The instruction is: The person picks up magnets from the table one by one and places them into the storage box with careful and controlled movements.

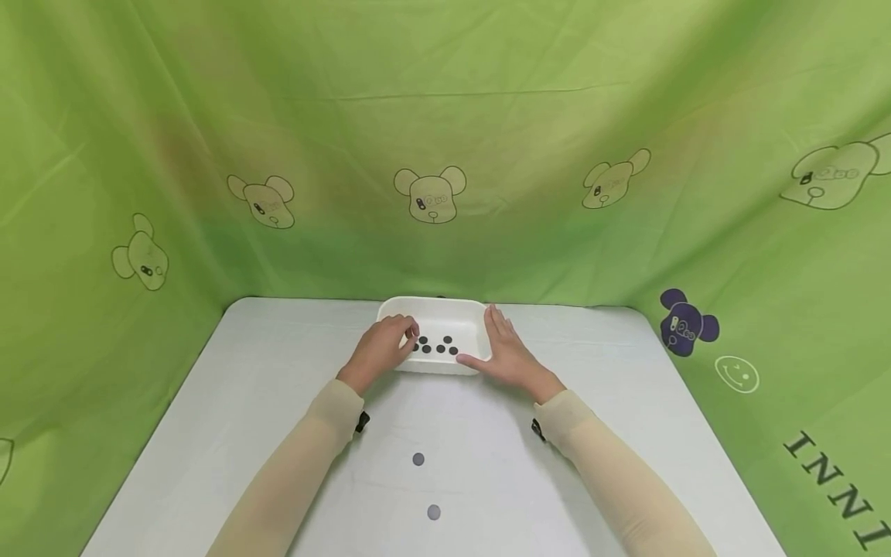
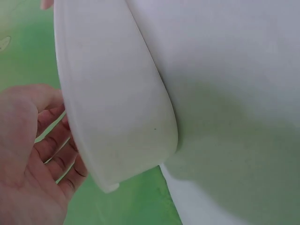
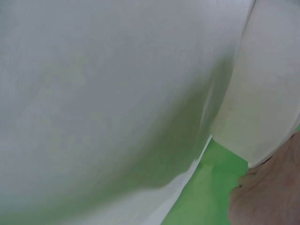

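Note:
A white plastic container [image 1: 418, 368] stands at the far edge of the table, with several small black discs [image 1: 448, 340] on its floor. My left hand [image 1: 381, 344] reaches over the container's left end, fingers bent down toward the discs at that side. The left wrist view shows the left hand [image 2: 42, 150] with loosely bent fingers behind the container's wall [image 2: 117, 93]; that wall hides the fingertips, so whether they pinch a disc is unclear. My right hand [image 1: 511, 357] lies along the right end with straight fingers, thumb over the front corner.
Two grey discs, a darker one [image 1: 418, 459] and a paler one [image 1: 435, 512], lie on the white tabletop [image 1: 501, 480] nearer to me, between the forearms. Green curtain [image 1: 431, 255] with printed bear heads hangs close behind the container and along both sides.

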Tool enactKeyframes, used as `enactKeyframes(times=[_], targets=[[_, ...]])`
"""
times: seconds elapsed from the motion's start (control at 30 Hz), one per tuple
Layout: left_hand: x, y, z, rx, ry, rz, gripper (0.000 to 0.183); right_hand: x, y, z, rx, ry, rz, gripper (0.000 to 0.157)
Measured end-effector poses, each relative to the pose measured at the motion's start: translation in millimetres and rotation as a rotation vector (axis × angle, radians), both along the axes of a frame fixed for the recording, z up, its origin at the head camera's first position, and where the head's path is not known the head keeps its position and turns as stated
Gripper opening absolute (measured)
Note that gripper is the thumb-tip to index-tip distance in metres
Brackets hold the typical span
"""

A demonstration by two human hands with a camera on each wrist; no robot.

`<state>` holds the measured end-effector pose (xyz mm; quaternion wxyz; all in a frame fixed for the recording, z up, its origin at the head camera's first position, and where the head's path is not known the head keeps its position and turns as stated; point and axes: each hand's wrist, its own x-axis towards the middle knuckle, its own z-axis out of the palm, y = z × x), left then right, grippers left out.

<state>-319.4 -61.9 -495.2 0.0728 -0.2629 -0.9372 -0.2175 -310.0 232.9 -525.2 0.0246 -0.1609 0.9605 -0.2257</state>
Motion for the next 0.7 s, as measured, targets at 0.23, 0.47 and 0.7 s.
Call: enactKeyframes(times=[0.23,0.47,0.7], targets=[[20.9,-5,1.1,0.044,0.074,-0.045,0.010,-0.1,0,-0.1,-0.001,0.006,0.003,0.127],[44.6,-7,4.5,0.037,0.089,-0.083,0.010,1.5,-1,5.1,-0.010,-0.005,0.001,0.127],[62.2,-8,0.5,0.003,0.067,-0.121,0.008,1.2,-1,4.1,-0.010,-0.009,-0.004,0.127]])
